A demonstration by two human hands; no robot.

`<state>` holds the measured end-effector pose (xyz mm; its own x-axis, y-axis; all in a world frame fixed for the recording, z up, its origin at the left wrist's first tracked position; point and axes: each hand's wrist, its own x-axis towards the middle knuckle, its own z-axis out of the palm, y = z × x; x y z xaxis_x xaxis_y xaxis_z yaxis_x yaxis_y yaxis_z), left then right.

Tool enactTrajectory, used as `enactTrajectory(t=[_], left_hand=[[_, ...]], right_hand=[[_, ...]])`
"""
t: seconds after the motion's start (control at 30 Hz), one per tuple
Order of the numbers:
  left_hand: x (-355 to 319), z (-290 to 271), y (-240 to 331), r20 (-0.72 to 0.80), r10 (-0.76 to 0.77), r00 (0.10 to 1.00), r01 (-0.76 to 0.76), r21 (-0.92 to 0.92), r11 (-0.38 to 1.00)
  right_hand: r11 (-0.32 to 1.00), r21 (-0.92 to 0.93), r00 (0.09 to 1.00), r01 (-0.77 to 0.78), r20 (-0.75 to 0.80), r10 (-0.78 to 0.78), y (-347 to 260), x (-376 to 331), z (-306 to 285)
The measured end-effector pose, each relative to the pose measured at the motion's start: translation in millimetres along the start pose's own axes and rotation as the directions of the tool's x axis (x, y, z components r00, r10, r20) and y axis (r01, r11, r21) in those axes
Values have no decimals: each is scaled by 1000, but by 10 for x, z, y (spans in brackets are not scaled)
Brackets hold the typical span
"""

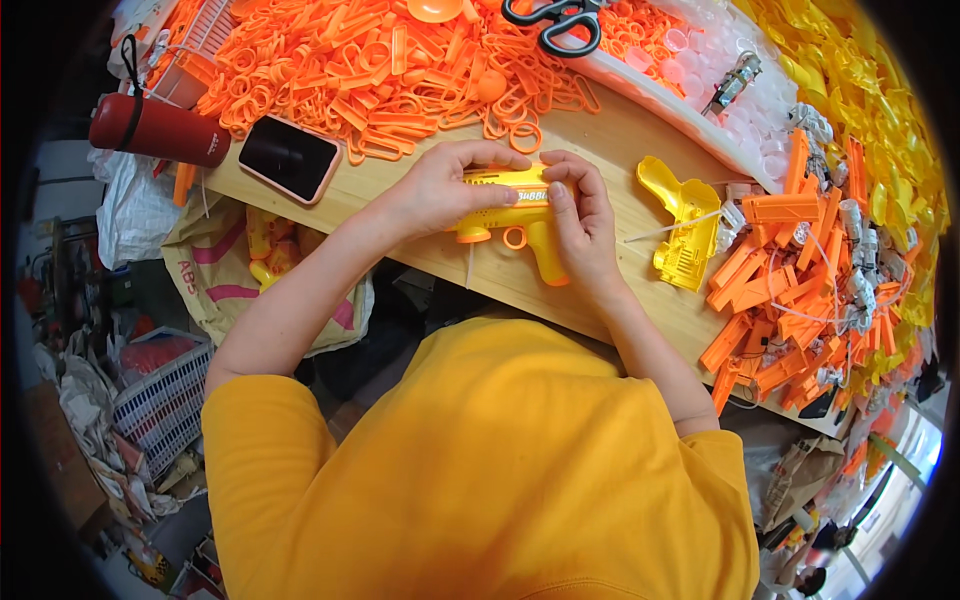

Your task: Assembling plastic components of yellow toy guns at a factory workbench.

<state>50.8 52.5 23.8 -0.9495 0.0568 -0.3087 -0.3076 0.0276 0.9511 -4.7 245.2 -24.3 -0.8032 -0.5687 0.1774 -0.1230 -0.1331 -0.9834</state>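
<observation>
A yellow and orange toy gun (520,222) lies on the wooden table (630,130), held between both hands. My left hand (445,185) grips its barrel end from the left, fingers curled over the top. My right hand (580,215) clasps the body near the orange grip, thumb pressing on the yellow side. An orange trigger ring shows under the barrel. A separate yellow gun shell half (683,220) lies open on the table just right of my right hand.
A heap of orange plastic loops (400,60) fills the far side. Orange bars and small motors (790,270) pile at the right. A phone (288,158), a red bottle (155,128) and scissors (555,18) lie about. A white basket (165,395) stands on the floor.
</observation>
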Motion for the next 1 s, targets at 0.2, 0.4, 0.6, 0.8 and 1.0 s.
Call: enactTrajectory(t=[0.2,0.4,0.6,0.8,1.0], left_hand=[[-31,-10,-11,37,30,999,-36,195,980],[-141,143,74,127,391,912,-294,866,405],[-224,160,81,113,569,814,-512,602,613],[-77,443,-205,-147,727,671,-730,43,682],[60,346,-448,-49,700,713,-683,180,708]], right_hand=[[998,57,998,-33,-45,36,-16,-6,28],[961,277,983,-17,-172,67,2,-64,-18],[837,513,976,-191,5,219,-388,14,-485],[939,-328,864,98,497,83,-567,74,-565],[897,-376,860,232,510,-8,-409,126,-477]])
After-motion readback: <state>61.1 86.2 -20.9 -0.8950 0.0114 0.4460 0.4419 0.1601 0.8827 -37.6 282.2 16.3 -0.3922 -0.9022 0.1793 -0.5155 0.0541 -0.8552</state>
